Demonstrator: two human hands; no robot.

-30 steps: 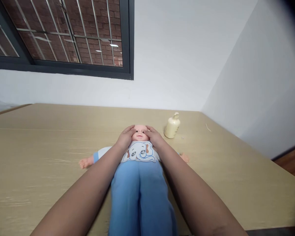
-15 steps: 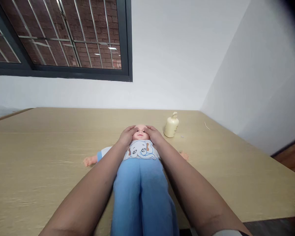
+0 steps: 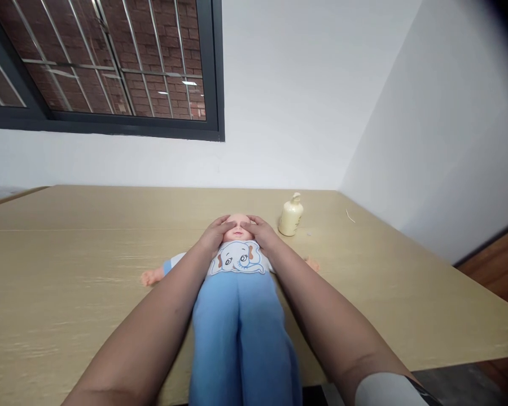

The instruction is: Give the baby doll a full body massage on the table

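A baby doll (image 3: 238,262) lies on its back on the table, its head away from me. It wears blue trousers and a white top with an elephant print. My left hand (image 3: 215,232) rests along the left side of the doll's head, thumb across the eye. On the other side my right hand (image 3: 260,231) mirrors it, its thumb lying over the other eye. Both hands are open, fingers laid flat against the head. The doll's nose and mouth show between the thumbs; its eyes are hidden. My forearms partly cover the doll's outstretched arms.
A cream pump bottle (image 3: 290,217) stands on the wooden table (image 3: 88,242), right of the doll's head. A thin pale strip (image 3: 350,216) lies farther right. White walls meet behind the table, with a barred window (image 3: 118,62) at upper left.
My thumbs have moved inward over the doll's eyes, which showed before between them. The whole view has shifted slightly, so things appear a little farther left.
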